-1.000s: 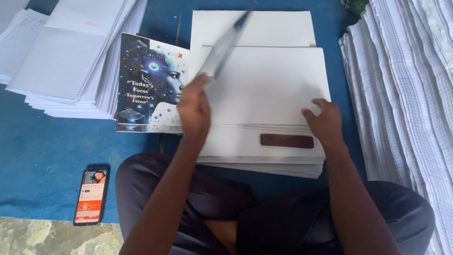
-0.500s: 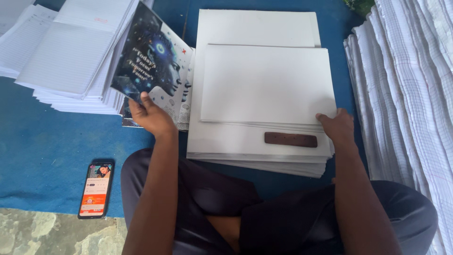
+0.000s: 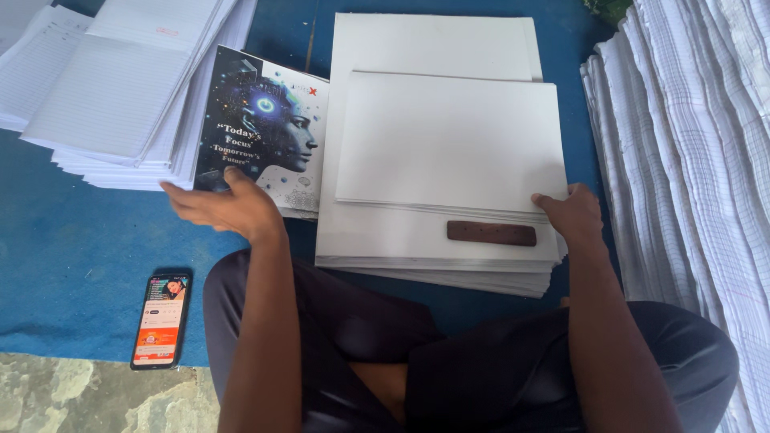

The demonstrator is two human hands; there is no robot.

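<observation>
Nearest me: my crossed legs in dark trousers [image 3: 449,361], seated on the blue floor mat [image 3: 72,265]. A strip of mottled stone floor [image 3: 88,397] shows at the bottom left edge. On the mat beside my left knee lies a black smartphone [image 3: 161,319], screen lit, face up.

My left hand [image 3: 220,207] reaches out to the left. Its grip is closed on the near edge of a printed book cover with a dark blue sci-fi head design [image 3: 265,132], thumb on top and fingers below. The cover lies tilted, its left part resting on the neighbouring paper, its right edge just beside the white stack.

My right hand [image 3: 573,212] sits at the right near corner of the top white sheet [image 3: 449,136]. Fingers curl at the sheet's edge; I cannot tell whether the grip actually pinches the sheet or only rests on it.

That sheet lies on a thick stack of plain white sheets [image 3: 385,240] directly ahead of me. A small dark brown wooden bar [image 3: 492,232] lies flat on the stack, just beside my right hand, near the front edge.

Farther left: fanned piles of ruled white pages [image 3: 104,96], partly under the cover. Far right: a tall bank of folded ruled paper bundles [image 3: 690,144], standing apart from the white stack.
</observation>
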